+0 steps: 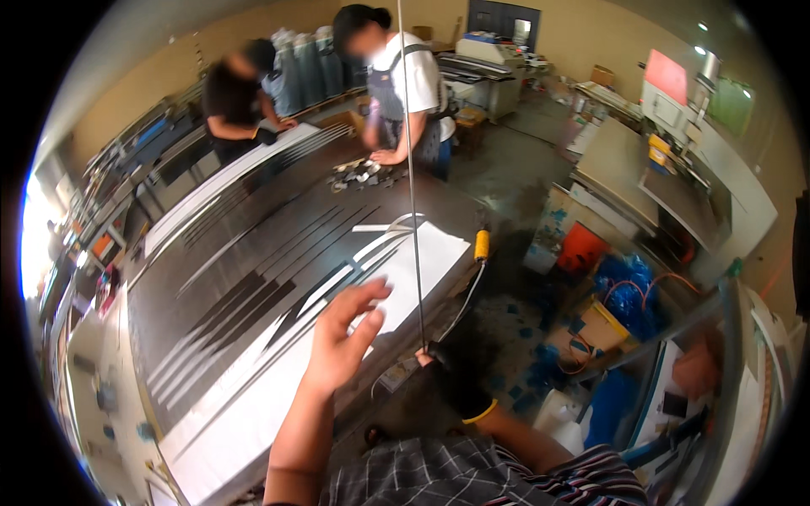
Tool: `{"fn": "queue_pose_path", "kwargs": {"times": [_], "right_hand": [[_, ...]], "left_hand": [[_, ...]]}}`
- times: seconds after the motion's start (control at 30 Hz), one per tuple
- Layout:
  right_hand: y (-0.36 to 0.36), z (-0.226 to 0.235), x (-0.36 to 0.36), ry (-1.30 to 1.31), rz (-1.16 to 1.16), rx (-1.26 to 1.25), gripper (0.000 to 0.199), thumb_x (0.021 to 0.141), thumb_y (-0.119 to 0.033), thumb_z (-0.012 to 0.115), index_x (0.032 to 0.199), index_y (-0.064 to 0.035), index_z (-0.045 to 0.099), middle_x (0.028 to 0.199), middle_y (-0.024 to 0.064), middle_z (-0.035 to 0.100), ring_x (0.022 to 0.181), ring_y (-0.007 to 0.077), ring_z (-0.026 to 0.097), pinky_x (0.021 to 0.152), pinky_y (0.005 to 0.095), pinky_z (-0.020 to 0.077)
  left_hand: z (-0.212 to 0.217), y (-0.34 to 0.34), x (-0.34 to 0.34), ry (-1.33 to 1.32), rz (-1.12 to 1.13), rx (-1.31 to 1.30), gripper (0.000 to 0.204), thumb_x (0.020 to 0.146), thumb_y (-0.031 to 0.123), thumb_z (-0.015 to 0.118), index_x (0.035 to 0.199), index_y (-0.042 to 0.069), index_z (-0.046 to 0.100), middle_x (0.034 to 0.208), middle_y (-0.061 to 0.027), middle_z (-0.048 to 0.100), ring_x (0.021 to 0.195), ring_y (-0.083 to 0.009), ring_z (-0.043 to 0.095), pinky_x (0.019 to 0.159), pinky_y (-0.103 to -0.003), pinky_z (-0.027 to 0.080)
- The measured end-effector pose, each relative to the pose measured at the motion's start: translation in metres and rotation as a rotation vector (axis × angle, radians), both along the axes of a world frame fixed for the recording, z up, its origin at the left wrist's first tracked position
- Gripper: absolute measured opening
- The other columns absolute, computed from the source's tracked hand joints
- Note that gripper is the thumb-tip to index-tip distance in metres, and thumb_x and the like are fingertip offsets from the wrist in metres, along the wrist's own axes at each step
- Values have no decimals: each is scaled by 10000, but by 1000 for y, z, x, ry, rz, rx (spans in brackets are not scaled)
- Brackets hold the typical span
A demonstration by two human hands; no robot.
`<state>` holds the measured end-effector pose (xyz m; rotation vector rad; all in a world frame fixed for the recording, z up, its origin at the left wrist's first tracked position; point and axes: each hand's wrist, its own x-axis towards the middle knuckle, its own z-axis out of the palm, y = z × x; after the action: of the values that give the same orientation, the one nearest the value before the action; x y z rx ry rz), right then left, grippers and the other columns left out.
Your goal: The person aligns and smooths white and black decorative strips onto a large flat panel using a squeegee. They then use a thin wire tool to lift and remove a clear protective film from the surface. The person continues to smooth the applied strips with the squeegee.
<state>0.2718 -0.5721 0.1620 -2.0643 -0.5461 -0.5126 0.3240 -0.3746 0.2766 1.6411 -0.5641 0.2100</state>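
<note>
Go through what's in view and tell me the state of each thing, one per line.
Left hand: bare, open, fingers spread, raised above the table, holding nothing.
Right hand: in a black glove, closed on the thin rod.
Thin rod: upright, gripped at its lower end.
White sheet: lying flat at the table corner.
Dark strips: laid flat in rows on the table.

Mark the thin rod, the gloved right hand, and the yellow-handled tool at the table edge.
thin rod [411, 194], head view, mid-shaft.
right hand [451, 371], head view, back of the black glove.
yellow-handled tool [482, 244], head view, on the yellow handle.
</note>
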Motion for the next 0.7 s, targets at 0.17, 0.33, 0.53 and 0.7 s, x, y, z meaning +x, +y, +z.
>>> {"fn": "queue_pose_path", "kwargs": {"times": [0.17, 0.33, 0.53, 0.7], "right_hand": [[-19, -5, -5, 147, -21, 45, 134, 876, -107, 645, 963, -6, 631, 914, 139, 655, 886, 279, 634, 767, 353, 501], [-39, 4, -12, -13, 17, -226, 125, 826, -115, 690, 897, -23, 642, 868, 114, 662, 826, 288, 636, 749, 372, 499], [-38, 21, -17, -4, 91, -373, 116, 826, -132, 696, 906, -52, 666, 865, 100, 668, 818, 281, 637, 730, 361, 501], [-28, 17, -13, -163, 197, -571, 124, 803, -136, 713, 877, -55, 655, 840, 88, 659, 784, 270, 627, 711, 378, 494]], "left_hand": [[6, -19, -6, 139, 18, -295, 337, 911, 114, 636, 1223, 11, 566, 1084, -56, 628, 1041, -144, 582, 890, -292, 470], [-14, 2, -25, 164, 121, -432, 269, 893, 107, 659, 1142, 49, 574, 1028, -15, 610, 1001, -132, 593, 829, -290, 500], [-22, 45, -38, 312, 252, -595, 310, 902, 124, 632, 1192, 72, 538, 1060, -28, 601, 939, -151, 627, 749, -293, 530], [-46, 81, -47, 325, 309, -685, 148, 892, 119, 653, 1012, 78, 577, 1029, -25, 601, 874, -143, 631, 702, -276, 531]]}}
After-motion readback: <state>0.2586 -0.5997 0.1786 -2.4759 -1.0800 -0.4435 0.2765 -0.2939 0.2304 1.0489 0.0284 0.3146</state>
